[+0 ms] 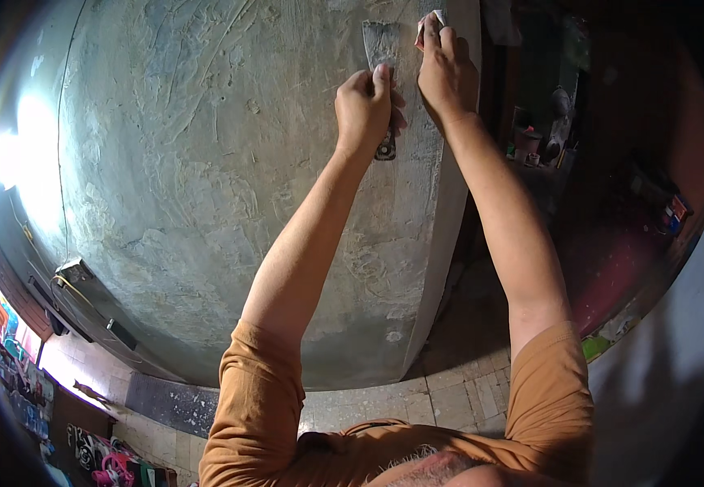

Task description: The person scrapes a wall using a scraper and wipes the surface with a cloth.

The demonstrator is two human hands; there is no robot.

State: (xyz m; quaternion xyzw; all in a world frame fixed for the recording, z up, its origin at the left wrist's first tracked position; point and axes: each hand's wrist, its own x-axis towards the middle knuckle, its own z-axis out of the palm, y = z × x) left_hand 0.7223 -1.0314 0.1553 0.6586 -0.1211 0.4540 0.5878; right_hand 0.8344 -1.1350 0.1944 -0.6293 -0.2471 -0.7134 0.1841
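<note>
A rough, patchy grey plaster wall fills the middle of the view, with trowel marks across it. My left hand is closed around a putty knife. The knife's blade points up close to the wall, and the end of its dark handle shows below my fingers. At the wall's right corner edge, my right hand pinches a small folded piece of white and reddish sheet, perhaps sandpaper, against the surface. Most of that sheet is hidden under my fingers.
Right of the corner lies a dark doorway with cups on a surface. A bright lamp glares at left, near a hanging cable and an electrical box. Below are a tiled floor, a dark mat and a cat.
</note>
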